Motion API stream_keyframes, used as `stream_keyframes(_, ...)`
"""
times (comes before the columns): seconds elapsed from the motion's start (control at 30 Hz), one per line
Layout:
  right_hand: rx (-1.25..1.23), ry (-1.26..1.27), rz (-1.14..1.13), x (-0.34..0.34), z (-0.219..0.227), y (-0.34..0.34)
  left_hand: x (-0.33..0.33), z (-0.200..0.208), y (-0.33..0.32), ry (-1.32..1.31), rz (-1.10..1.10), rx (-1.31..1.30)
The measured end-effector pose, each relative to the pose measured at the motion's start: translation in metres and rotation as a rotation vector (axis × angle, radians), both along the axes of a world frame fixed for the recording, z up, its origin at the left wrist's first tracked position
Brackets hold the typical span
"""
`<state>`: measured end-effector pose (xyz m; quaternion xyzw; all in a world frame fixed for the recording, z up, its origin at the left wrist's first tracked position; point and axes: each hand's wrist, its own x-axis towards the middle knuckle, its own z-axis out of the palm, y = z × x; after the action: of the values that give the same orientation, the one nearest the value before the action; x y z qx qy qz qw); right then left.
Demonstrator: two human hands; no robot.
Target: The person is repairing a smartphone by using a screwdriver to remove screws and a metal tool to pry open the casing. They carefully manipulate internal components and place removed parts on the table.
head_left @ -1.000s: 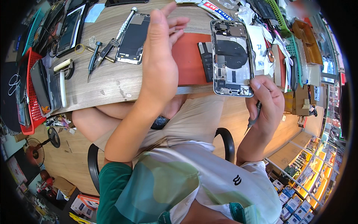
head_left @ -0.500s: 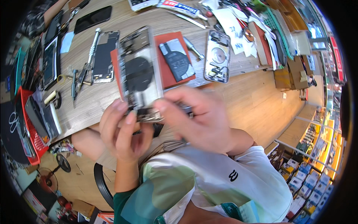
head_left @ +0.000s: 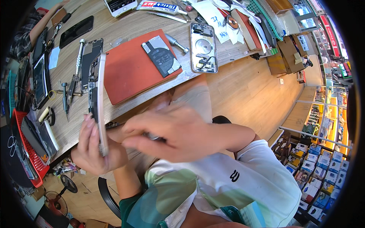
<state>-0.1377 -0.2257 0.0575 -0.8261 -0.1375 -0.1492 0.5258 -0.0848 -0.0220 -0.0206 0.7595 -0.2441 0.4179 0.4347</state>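
My left hand (head_left: 95, 154) grips a phone frame (head_left: 101, 102) by its lower end. The frame stands nearly on edge, its pale rim toward the right and its inner parts toward the left. Close to its lower right is my right hand (head_left: 171, 133), blurred, with fingers closed around a small dark and grey object that I cannot make out. Beyond the frame, a phone battery (head_left: 161, 57) lies on a reddish-brown book or pad (head_left: 131, 72). Behind the frame lies a dark phone screen (head_left: 91, 53).
An opened phone housing (head_left: 203, 47) lies right of the battery, beside a metal screwdriver (head_left: 176, 43). White tweezers (head_left: 167, 17) and a glue tube (head_left: 161, 7) are farther back. Tools (head_left: 68, 95) and a red basket (head_left: 28, 144) are at left. Another person's arm (head_left: 38, 30) rests at the far left.
The phone frame has moved left and turned from showing its inside to nearly edge-on. My right hand has moved left and down with it. The view has shifted, and more of the reddish-brown pad shows.
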Motion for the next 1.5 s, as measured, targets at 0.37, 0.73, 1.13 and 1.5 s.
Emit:
stream_keyframes(0.37, -0.590, -0.118, 0.153, 0.072, 0.036, -0.109, 0.016, 0.009, 0.026, 0.382, -0.811, -0.430)
stream_keyframes(0.73, -0.972, -0.312, 0.431, 0.124, 0.030, -0.099, 0.043, 0.003, 0.008, 0.396, -0.912, -0.378)
stream_keyframes(1.13, -0.927, -0.302, 0.629, 0.148, 0.030, -0.097, 0.050, 0.003, 0.011, 0.432, -0.930, -0.338)
stream_keyframes(1.5, -0.657, -0.019, 0.877, 0.166, 0.061, -0.068, 0.053, 0.014, 0.008, 0.486, -0.919, -0.358)
